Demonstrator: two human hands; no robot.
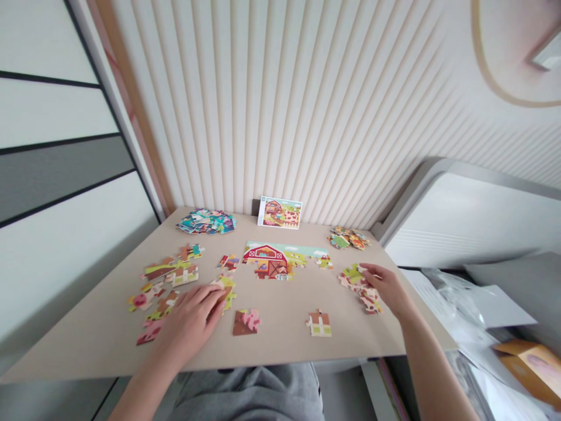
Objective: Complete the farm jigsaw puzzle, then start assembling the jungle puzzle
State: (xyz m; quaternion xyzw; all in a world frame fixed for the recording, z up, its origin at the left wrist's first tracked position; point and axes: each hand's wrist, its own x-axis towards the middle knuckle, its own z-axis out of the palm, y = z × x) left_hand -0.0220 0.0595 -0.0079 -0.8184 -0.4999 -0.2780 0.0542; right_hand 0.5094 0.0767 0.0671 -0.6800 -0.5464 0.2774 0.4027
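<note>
The left hand (193,316) lies flat near the worktop's (280,342) front-left. Its fingers (214,296) are stretched out and press on a yellow-green piece (228,286), which shows just past the fingertips; nothing is gripped. The right hand (389,289) rests by the right edge with its fingers (370,270) loosely bent over a cluster (352,276) of joined pieces. I cannot tell whether they pinch one. The barn section (272,260) lies mid-worktop between the hands, apart from both. A brown piece (245,321) and a fence piece (319,323) sit near the front edge. A card (279,211) leans at the back edge, and a blue pile (205,222) sits at the back-left corner.
</note>
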